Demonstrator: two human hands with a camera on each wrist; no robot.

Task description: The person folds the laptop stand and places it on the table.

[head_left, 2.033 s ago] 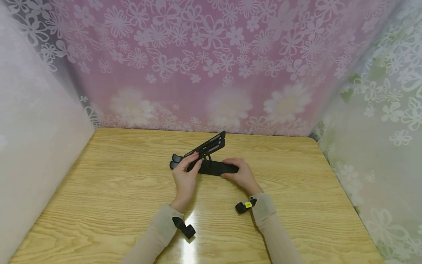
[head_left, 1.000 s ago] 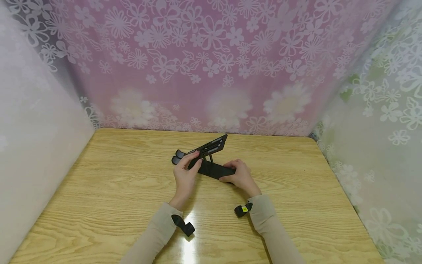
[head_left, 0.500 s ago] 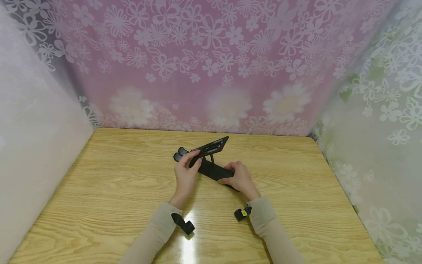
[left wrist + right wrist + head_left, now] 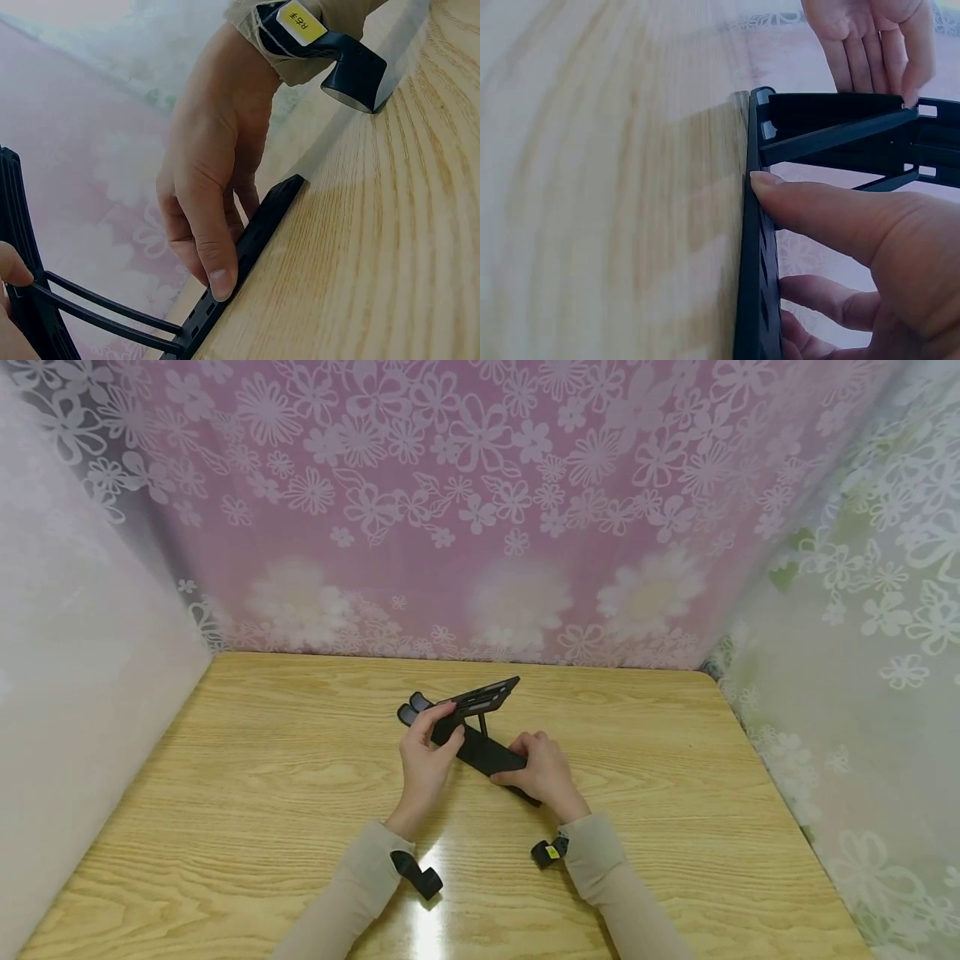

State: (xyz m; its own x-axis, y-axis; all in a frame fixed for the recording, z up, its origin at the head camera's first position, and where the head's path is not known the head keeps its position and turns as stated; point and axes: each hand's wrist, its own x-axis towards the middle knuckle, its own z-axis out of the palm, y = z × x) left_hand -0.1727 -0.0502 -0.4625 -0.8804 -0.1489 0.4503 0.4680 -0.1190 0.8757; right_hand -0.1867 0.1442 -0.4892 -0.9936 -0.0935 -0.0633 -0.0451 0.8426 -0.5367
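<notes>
A black folding laptop stand (image 4: 487,755) stands on the table, its base turned diagonally. Its upper panel (image 4: 486,696) with grey pads is raised on thin struts (image 4: 482,724). Two rounded lips (image 4: 411,708) stick out at its left end. My left hand (image 4: 423,762) pinches the stand near the lip end, fingertips on the upper panel. With thumb on one side and fingers on the other, my right hand (image 4: 550,774) grips the base near its right end. The right wrist view shows that thumb (image 4: 802,206) along the slotted base (image 4: 750,307).
The wood-grain table (image 4: 285,793) extends around the stand. A pink flowered curtain (image 4: 450,527) hangs behind its far edge, with pale curtains (image 4: 862,710) at the sides. Both wrists carry a small black camera (image 4: 427,882).
The stand has turned, its right end swinging toward me and its lips moving away. My right hand has come nearer with it; the upper panel looks lower. My left hand has barely moved.
</notes>
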